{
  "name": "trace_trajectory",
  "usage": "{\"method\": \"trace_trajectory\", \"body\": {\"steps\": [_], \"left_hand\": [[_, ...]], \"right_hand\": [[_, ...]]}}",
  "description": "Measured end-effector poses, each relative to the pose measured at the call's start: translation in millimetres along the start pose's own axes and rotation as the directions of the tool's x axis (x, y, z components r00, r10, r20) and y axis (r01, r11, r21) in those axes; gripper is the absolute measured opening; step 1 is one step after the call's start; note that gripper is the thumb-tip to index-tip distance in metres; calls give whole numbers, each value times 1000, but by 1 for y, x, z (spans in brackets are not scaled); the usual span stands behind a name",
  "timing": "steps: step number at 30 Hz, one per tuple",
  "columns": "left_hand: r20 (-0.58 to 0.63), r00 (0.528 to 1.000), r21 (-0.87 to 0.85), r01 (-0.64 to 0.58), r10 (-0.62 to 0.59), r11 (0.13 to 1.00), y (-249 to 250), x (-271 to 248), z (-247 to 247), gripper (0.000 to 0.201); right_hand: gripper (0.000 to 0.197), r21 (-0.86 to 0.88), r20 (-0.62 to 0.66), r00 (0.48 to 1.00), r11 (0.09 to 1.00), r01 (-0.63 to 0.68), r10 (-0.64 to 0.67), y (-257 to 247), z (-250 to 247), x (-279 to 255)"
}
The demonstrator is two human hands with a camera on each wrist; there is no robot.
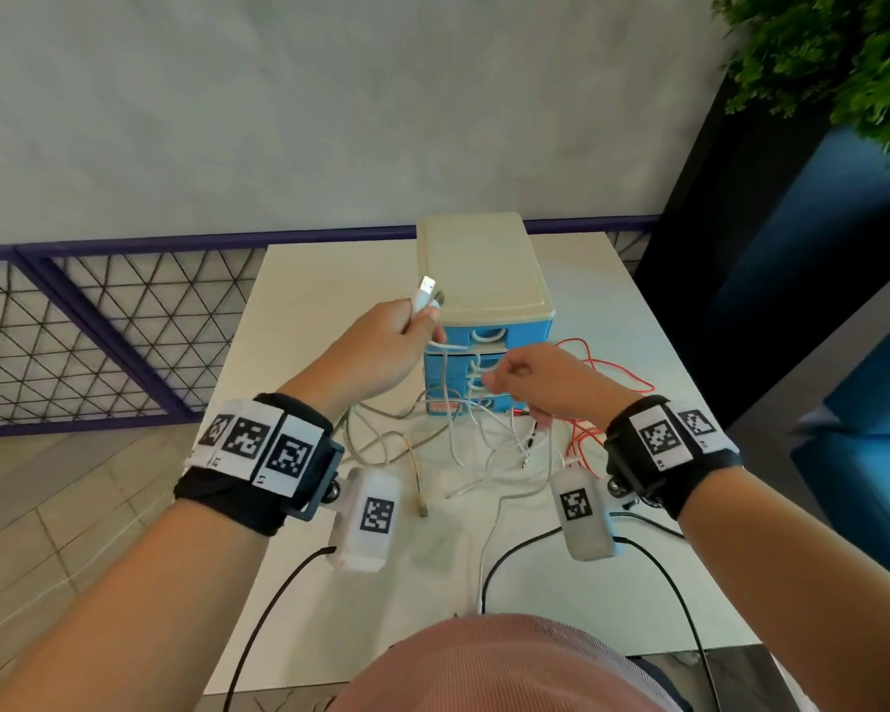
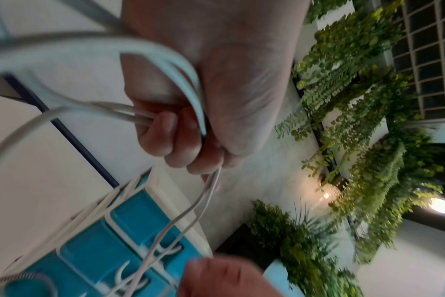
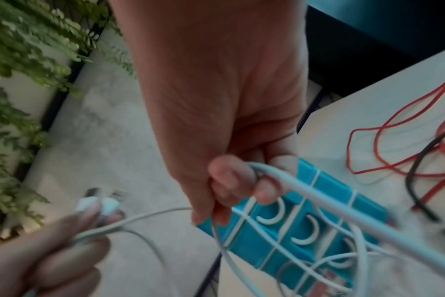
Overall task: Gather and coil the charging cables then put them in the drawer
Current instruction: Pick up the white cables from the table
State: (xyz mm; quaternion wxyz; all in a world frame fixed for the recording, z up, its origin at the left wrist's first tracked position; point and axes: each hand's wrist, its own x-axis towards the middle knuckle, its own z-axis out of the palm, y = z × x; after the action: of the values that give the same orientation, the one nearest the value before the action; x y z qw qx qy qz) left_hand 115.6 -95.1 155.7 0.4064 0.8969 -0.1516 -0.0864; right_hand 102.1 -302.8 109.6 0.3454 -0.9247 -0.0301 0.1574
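My left hand is raised in front of the drawer unit and grips white cables near their USB plugs, which stick up above the fist. My right hand is lower and to the right, its fingers curled round a white cable strand running from the left hand. More white cable hangs down to the table. A red cable and a braided cable lie loose on the tabletop. The blue drawers look closed.
The white table carries the drawer unit at its back middle. A purple railing with mesh runs to the left, a blue seat to the right, plants at top right. Black camera leads trail over the table's near edge.
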Motion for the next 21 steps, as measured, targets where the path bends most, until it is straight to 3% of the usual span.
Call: {"method": "trace_trajectory", "body": {"steps": [5,7,10,13,17,21], "left_hand": [[103,995,101,-3,-7,995,-7,7,26,47],[154,988,120,-13,-5,993,-12,7,29,47],[240,971,96,-6,-17,995,-22,6,33,44],[301,952,225,-21,-49,974,-32,6,36,60],[312,947,262,-4,-80,965,-44,4,30,32],[277,952,286,49,-131,957,-56,3,21,35]], "right_hand": [[28,221,-38,994,969,111,-105,-30,-12,-4],[27,380,-67,990,914,140,-124,-35,-20,-7],[28,635,-84,983,751,179,-164,-36,-31,-8],[26,802,-103,980,568,183,-170,-41,-39,-5],[28,901,-184,977,378,213,-112,-41,-48,0],[29,935,-252,967,248,253,-35,-36,-53,-1]]}}
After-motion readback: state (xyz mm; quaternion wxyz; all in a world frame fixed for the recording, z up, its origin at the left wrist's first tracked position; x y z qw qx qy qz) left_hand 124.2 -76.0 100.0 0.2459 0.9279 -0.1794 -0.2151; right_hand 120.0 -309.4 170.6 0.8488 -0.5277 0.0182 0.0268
